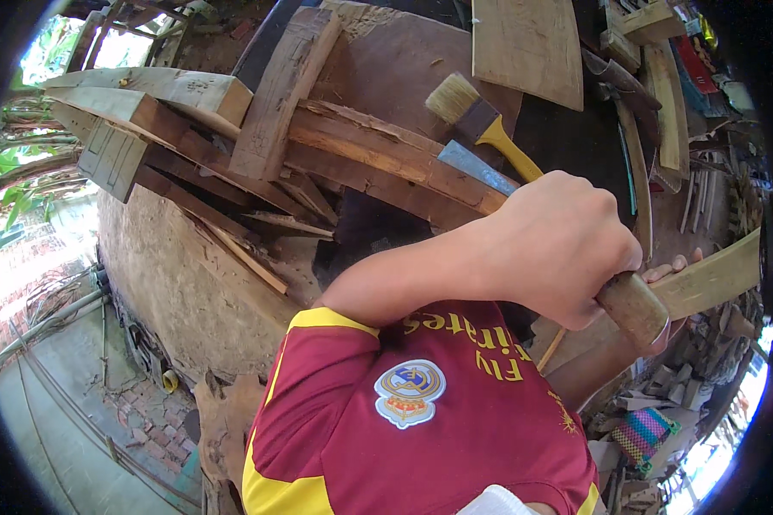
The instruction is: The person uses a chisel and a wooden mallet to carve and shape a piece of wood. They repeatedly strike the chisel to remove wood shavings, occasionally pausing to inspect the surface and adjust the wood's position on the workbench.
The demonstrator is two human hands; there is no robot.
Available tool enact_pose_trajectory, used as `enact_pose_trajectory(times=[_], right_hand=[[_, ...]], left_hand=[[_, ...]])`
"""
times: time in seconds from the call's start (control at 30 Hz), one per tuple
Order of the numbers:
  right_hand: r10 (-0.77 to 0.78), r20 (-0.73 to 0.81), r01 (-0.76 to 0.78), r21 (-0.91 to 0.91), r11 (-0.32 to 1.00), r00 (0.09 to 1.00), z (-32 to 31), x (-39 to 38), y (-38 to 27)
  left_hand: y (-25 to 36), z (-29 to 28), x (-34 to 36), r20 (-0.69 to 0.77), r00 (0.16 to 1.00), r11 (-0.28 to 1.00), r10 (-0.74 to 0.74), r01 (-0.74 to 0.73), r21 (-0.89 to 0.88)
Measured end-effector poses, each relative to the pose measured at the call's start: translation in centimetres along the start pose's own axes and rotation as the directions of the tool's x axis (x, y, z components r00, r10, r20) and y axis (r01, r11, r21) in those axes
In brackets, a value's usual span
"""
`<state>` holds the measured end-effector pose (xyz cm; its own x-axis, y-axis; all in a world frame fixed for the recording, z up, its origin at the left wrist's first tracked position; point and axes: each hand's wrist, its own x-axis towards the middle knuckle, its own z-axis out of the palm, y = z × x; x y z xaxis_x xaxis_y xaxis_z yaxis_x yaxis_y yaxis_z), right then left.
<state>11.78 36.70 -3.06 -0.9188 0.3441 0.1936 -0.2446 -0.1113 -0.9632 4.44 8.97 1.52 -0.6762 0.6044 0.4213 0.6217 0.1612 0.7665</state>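
Timber point(361, 154) partly pared, seemingly; ragged edge remains
Left hand's point(567, 236) grip clenches chisel point(637, 311); right hand point(659, 272) grasps pale board point(715, 279)

At the left end of the beam point(386, 159) we find a block point(279, 99), planks point(193, 90) farther left; beyond the beam's far edge, a brush point(478, 123), then a panel point(528, 47).

The wooden handle point(634, 311) is brown, thick and rounded at its exposed end, which slants toward the lower right; its opposite portion is concealed. The pale wooden strip point(715, 279) presents a smooth, broad face, rises rightward and lies beside the handle; contact is indeterminable.
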Motion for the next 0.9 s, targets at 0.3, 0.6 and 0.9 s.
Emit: enact_pose_trajectory(times=[0.3,0.6,0.9], right_hand=[[-0.231,0.267,0.253,-0.052,0.966,0.936,0.4,-0.7,-1.9],[-0.456,0.127,0.473,-0.262,0.841,0.881,1.7,-1.2,-6.8],[-0.8,0.044,0.579,-0.714,0.394,0.598,2.1,-2.3,-9.2]], left_hand=[[-0.2,-0.1,0.1,-0.016,1.0,1.0,0.002,-0.001,0.007],[-0.3,-0.2,0.0,-0.093,0.995,0.999,0.041,-0.04,0.023],[-0.7,0.3,0.3,-0.233,0.97,0.998,0.064,-0.065,0.002]])
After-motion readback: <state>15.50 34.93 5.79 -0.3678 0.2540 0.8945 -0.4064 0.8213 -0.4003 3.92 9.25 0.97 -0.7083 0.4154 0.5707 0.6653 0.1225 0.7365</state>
